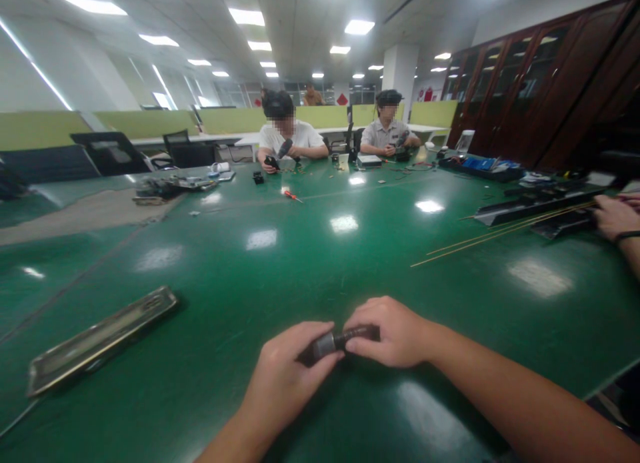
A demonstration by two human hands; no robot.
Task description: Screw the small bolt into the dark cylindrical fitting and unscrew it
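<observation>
A dark, rod-like cylinder with a grey band lies crosswise between my two hands, low over the near part of the green table. My left hand is closed around its left end, thumb and fingers curled over it. My right hand grips the ribbed, dark right end between thumb and fingers. Both ends are partly covered by my fingers, so I cannot tell what kind of tool it is.
A long metal-framed panel with a cable lies at the left. A small red screwdriver sits farther off. Thin brass-coloured rods reach in from the right, beside a co-worker's hand. Two people work across the table.
</observation>
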